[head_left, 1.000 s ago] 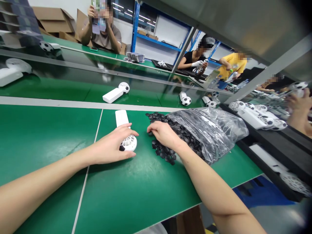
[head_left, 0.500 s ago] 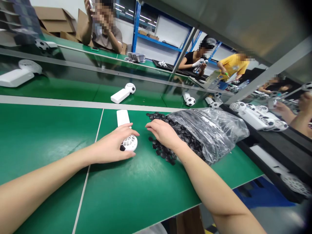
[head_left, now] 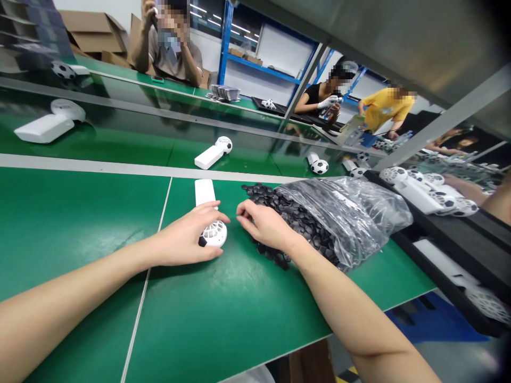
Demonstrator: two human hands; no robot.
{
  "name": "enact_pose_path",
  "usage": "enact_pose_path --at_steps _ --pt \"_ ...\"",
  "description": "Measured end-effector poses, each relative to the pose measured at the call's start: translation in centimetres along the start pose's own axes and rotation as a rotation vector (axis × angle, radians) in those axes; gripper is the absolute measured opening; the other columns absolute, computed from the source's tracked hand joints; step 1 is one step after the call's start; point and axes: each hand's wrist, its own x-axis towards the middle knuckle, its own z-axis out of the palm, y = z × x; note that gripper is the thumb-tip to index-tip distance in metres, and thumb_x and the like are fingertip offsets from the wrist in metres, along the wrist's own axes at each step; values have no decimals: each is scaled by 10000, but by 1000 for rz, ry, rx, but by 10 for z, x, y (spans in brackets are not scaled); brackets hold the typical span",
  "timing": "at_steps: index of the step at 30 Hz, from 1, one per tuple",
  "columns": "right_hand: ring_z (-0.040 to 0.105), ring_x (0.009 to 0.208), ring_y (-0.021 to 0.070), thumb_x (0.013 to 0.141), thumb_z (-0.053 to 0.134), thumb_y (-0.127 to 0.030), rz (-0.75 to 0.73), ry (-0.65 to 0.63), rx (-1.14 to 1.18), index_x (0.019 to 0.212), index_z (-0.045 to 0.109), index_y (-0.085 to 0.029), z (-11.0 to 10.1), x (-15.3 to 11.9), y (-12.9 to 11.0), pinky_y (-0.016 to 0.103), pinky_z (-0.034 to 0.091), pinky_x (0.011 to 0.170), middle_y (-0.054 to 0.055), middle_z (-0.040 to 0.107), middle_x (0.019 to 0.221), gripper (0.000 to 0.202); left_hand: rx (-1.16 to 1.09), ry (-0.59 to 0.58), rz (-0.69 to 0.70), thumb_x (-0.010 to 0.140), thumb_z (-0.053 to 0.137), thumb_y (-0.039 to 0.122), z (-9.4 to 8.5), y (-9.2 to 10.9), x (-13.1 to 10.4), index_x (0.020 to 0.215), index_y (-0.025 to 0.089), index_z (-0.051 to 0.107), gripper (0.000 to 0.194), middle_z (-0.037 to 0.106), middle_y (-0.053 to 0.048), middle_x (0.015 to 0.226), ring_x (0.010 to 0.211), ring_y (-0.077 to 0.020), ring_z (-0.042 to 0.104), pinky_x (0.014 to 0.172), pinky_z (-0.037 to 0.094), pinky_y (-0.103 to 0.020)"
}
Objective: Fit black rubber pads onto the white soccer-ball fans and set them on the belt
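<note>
thumb and fingers of the left hand (head_left: 187, 235) make a loose c, tips well apart, round the lattice head of a white gadget (head_left: 216, 233), so yeah, it's holding it, just not squeezing tight. gadget's lying on the green table (head_left: 223, 324), one black patch showing next to the palm, handle poking out past the far side of that grip. right hand (head_left: 265, 223) is just across from it, knuckles bent, thumb and index nearly pinched. can't tell if the tips meet or if something's between them. black pieces (head_left: 298, 215) are heaped under and just beyond that hand, spilling from a see-through plastic bag (head_left: 355, 218) to its right. farther out, past both grips and a pale strip (head_left: 91, 166), lies a second gadget (head_left: 211, 156). way back there's a person in yellow (head_left: 387, 110).
</note>
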Motion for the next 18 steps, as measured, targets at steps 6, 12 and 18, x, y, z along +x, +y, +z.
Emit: enact_pose_path --at_steps 6,12,18 --pt "566 834 145 881 508 -164 49 -31 -82 946 653 -207 -5 1 7 246 419 755 30 611 894 165 -10 -8 -10 722 579 374 -1 1 1 1160 221 480 474 395 -89 1379 1368 -251 137 1075 258 -451" --pt "555 730 126 807 581 -108 161 -72 -47 817 661 -179 -18 0 9 237 420 695 18 602 808 107 -13 -12 -18 721 572 353 -2 4 1 1148 213 485 458 396 -101 1376 1365 -259 148 1067 268 -463" --pt "514 818 149 784 591 -73 132 14 -55 808 621 -172 -11 0 10 257 415 739 28 553 839 106 -19 -5 -23 711 584 350 -1 4 1 1149 216 488 468 379 -101 1388 1366 -261 144 1070 267 -457"
